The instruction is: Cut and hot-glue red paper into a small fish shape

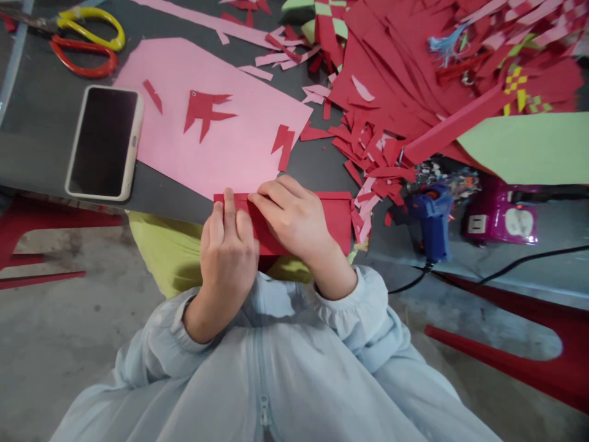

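Note:
A sheet of red paper (338,221) lies across the table's near edge, with a narrow strip folded over along its far side. My left hand (229,242) holds its left end, fingers stretched over the paper up to the fold. Bent fingers of my right hand (292,212) press on the folded strip near the middle, thumb and index close together. Just beyond my hands is a large pink paper sheet (221,147). On it rest a red fish-like cutout (205,112) and a few red scraps (286,147).
A phone (105,142) and scissors with red and yellow handles (87,40) lie at left. Red scraps (368,144), stacked red paper (391,61) and green paper (534,147) cover the right, near a blue glue gun (435,224) and a purple device (499,215). Black cords trail there.

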A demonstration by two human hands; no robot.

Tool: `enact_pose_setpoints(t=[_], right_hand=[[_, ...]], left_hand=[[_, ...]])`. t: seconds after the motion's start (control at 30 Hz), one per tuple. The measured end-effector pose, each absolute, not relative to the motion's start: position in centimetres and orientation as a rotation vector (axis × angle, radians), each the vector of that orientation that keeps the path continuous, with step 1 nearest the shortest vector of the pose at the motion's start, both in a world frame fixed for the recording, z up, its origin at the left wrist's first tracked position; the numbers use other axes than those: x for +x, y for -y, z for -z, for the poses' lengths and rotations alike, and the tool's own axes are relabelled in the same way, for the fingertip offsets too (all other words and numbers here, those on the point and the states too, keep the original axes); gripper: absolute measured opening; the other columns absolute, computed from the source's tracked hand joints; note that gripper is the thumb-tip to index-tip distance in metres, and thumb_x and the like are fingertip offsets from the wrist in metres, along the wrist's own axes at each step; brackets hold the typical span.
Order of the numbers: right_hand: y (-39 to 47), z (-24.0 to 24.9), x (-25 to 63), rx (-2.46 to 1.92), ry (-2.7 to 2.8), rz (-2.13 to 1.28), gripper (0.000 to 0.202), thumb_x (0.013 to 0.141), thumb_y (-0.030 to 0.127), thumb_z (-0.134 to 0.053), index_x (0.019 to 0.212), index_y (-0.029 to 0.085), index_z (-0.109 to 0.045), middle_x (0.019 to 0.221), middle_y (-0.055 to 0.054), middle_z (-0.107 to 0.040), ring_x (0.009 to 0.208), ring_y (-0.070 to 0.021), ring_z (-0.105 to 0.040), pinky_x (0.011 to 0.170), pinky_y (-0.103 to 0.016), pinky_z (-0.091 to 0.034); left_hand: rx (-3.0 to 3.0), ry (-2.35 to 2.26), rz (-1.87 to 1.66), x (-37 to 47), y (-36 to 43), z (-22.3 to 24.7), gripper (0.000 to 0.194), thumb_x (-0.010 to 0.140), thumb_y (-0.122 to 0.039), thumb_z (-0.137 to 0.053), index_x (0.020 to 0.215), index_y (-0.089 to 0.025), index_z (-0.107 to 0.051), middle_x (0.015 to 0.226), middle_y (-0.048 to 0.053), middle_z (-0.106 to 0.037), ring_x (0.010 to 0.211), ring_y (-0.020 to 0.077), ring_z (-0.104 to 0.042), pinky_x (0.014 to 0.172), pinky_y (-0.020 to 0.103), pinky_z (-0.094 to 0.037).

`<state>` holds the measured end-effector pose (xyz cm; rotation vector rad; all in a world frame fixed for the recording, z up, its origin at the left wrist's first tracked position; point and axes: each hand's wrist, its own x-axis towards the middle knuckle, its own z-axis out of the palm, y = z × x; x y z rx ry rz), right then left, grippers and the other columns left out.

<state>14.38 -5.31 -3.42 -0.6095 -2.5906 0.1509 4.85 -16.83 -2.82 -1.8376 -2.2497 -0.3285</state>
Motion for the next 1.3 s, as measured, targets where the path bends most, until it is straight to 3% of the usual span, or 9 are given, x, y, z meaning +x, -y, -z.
enact_pose_setpoints(t=[0.23, 0.37, 0.67, 0.83, 1.1, 1.3], right_hand=[[5.3, 3.5, 14.5, -0.600, 2.601, -0.102, 0.040, 0.104, 0.014, -0.037, 0.090, 0.016, -0.075, 0.088, -0.007, -0.069, 0.086, -0.0176, -0.054, 0.068, -0.030, -0.042], [5.3, 3.5, 14.5, -0.579, 2.596, -0.082, 0.038, 0.103, 0.014, -0.038, 0.091, 0.015, -0.075, 0.089, -0.008, -0.069, 0.086, -0.0176, -0.054, 0.068, -0.030, -0.043], [5.3, 3.4, 14.5, -0.540, 2.564, -0.021, 0.036, 0.102, 0.012, -0.041, 0.089, 0.014, -0.075, 0.088, -0.007, -0.071, 0.085, -0.0175, -0.054, 0.067, -0.028, -0.043], [5.3, 3.5, 14.5, -0.540, 2.569, -0.005, 0.038, 0.103, 0.013, -0.040, 0.089, 0.014, -0.075, 0.088, -0.007, -0.071, 0.084, -0.0175, -0.054, 0.067, -0.029, -0.043], [5.4, 3.3, 14.5, -0.606, 2.630, -0.047, 0.037, 0.103, 0.013, -0.039, 0.094, 0.015, -0.075, 0.091, -0.008, -0.071, 0.087, -0.0185, -0.054, 0.070, -0.030, -0.044], [6.6, 2.8, 14.9, -0.688, 2.675, -0.058, 0.034, 0.102, 0.013, -0.039, 0.111, 0.011, -0.073, 0.105, -0.011, -0.072, 0.095, -0.0201, -0.055, 0.075, -0.031, -0.047]], left_hand=[[-1.793, 2.325, 0.364, 5.2, 16.7, 2.8, 0.035, 0.097, -0.012, -0.039, 0.122, 0.000, -0.062, 0.143, 0.026, -0.054, 0.126, 0.0369, -0.061, 0.096, 0.049, -0.055], [-1.796, 2.368, 0.444, 5.3, 16.6, 3.0, 0.036, 0.098, -0.010, -0.036, 0.123, 0.000, -0.061, 0.144, 0.028, -0.052, 0.137, 0.0346, -0.053, 0.104, 0.048, -0.052], [-1.767, 2.406, 0.510, 5.5, 16.7, 3.7, 0.036, 0.097, -0.009, -0.036, 0.124, -0.001, -0.058, 0.146, 0.029, -0.049, 0.141, 0.0354, -0.046, 0.114, 0.053, -0.045], [-1.855, 2.373, 0.527, 4.6, 17.1, 3.2, 0.039, 0.095, -0.010, -0.041, 0.129, 0.001, -0.056, 0.147, 0.029, -0.050, 0.140, 0.0360, -0.048, 0.114, 0.053, -0.045], [-1.906, 2.329, 0.410, 3.7, 17.2, 2.8, 0.051, 0.096, -0.006, -0.032, 0.145, 0.001, -0.045, 0.147, 0.025, -0.052, 0.137, 0.0350, -0.053, 0.109, 0.051, -0.050], [-1.894, 2.342, 0.412, 3.5, 16.9, 3.1, 0.048, 0.099, -0.011, -0.033, 0.143, 0.001, -0.049, 0.144, 0.025, -0.056, 0.134, 0.0348, -0.056, 0.109, 0.049, -0.050]])
